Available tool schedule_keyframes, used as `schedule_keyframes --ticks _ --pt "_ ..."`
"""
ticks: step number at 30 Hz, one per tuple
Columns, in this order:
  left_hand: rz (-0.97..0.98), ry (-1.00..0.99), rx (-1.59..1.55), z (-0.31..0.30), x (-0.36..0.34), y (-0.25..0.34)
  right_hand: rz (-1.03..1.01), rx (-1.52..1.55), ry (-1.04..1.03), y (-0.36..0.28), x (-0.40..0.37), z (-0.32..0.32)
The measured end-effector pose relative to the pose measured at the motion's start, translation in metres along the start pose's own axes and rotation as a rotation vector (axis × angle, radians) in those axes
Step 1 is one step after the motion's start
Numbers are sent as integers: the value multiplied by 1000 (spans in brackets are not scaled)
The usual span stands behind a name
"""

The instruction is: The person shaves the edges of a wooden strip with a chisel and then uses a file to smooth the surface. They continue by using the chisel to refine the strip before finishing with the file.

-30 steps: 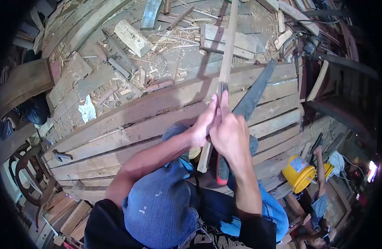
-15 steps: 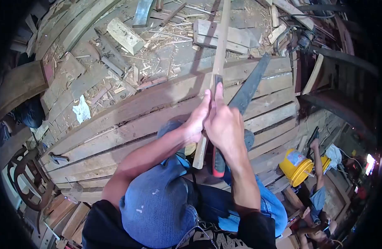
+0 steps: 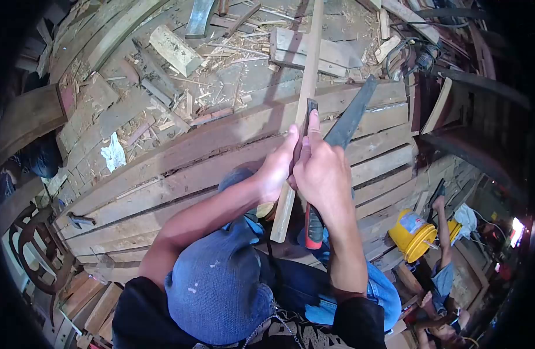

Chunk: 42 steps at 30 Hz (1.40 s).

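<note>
My left hand [image 3: 273,171] is closed around a long, pale wooden strip [image 3: 310,70], its thumb pointing up along it. My right hand [image 3: 322,171] is beside it on the right, fingers curled, index finger stretched along a narrow dark flat piece [image 3: 311,104] against the strip. What that dark piece is, I cannot make out. A handsaw [image 3: 353,113] runs beneath my right hand; its dark blade points up and right, and its red-and-black handle comes out below the palm. My right hand appears to grip it, though the palm side is hidden.
A slatted wooden platform [image 3: 197,168] lies under the work. Wood blocks [image 3: 175,50] and shavings litter the floor beyond. A clamp-like metal tool [image 3: 81,221] rests at left. On the right are a yellow bucket [image 3: 414,235], a cable [image 3: 410,49] and another person's leg [image 3: 443,232].
My right hand has shifted slightly to the right, with the dark piece and the saw's handle. The strip's lower end has dipped a little. My left hand stays around the strip.
</note>
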<state>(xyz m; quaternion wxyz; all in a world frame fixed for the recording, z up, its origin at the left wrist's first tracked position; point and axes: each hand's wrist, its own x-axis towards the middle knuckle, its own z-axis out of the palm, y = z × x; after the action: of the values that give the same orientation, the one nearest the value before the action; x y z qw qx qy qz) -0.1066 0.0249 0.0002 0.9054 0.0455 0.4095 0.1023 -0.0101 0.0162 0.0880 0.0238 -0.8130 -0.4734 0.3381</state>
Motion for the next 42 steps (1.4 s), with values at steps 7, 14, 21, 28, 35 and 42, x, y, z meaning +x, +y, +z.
schedule_keyframes --ticks 7,14,21,28,35,42 --pt "157 48 201 14 -6 -12 49 78 -5 1 1 -9" --pt "48 -194 203 7 -41 -9 -17 44 48 -2 1 -12" --pt "219 -117 239 1 -42 -26 -21 26 34 -7 3 -8" --pt "167 -207 119 13 -48 -15 1 139 18 -7 0 -13" --pt "187 -37 190 11 -46 -22 18 199 1 -8 -1 -4" --pt "235 50 161 16 -49 -22 -58 116 80 -12 -6 -2"
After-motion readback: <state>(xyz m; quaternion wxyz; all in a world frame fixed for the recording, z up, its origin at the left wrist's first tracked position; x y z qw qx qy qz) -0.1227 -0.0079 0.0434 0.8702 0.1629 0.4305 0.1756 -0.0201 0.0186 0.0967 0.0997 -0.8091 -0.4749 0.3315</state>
